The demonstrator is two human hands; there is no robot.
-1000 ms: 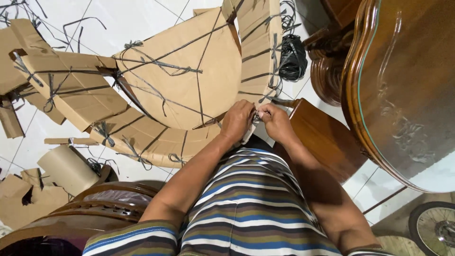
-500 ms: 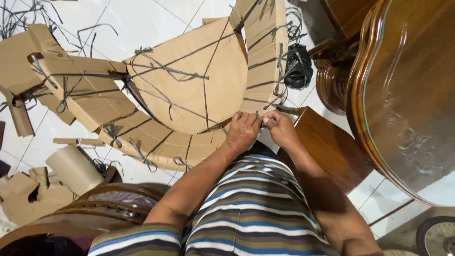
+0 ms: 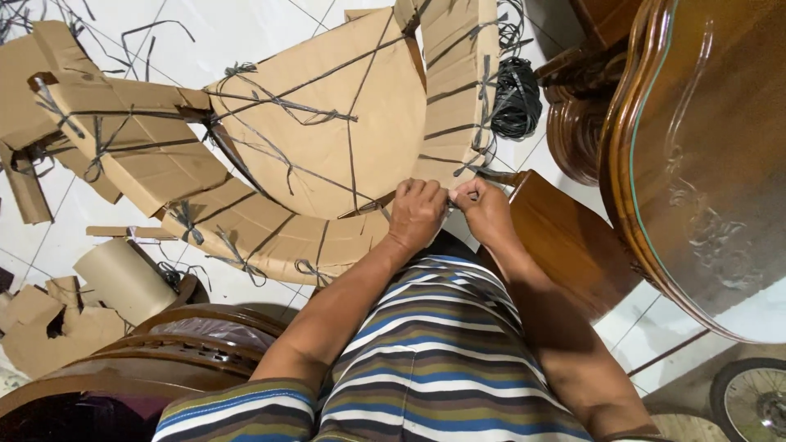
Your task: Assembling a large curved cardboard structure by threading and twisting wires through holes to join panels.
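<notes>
Right now, both hands are pressed close together at the near edge of a big cardboard-wrapped piece of furniture [image 3: 327, 139]. The left hand [image 3: 416, 214] and the right hand [image 3: 485, 209] are curled tight, and a thin dark plastic strap [image 3: 463, 168] seems to be pinched between the fingers, though the very tips are hidden.

The wrapped piece is lying on the white tiled floor [image 3: 246, 24], just in front of the person's striped shirt [image 3: 434, 352]. It is curved like a chair, and it is tied all over with dark straps and knots.

The cardboard looks stiff but easy to dent, and the whole thing is judged to be heavy and awkward. The straps look thin, bendy and a bit slippery, so they are best gripped near a knot. The piece itself is best held by its thick curved rim.

Room is tight. A wooden table [image 3: 704, 164] with a carved edge is close on the right, and a wooden chair back [image 3: 205, 344] is near on the left. A black strap bundle [image 3: 516, 98], cardboard scraps [image 3: 41, 327] and a cardboard roll [image 3: 123, 278] are scattered on the floor.
</notes>
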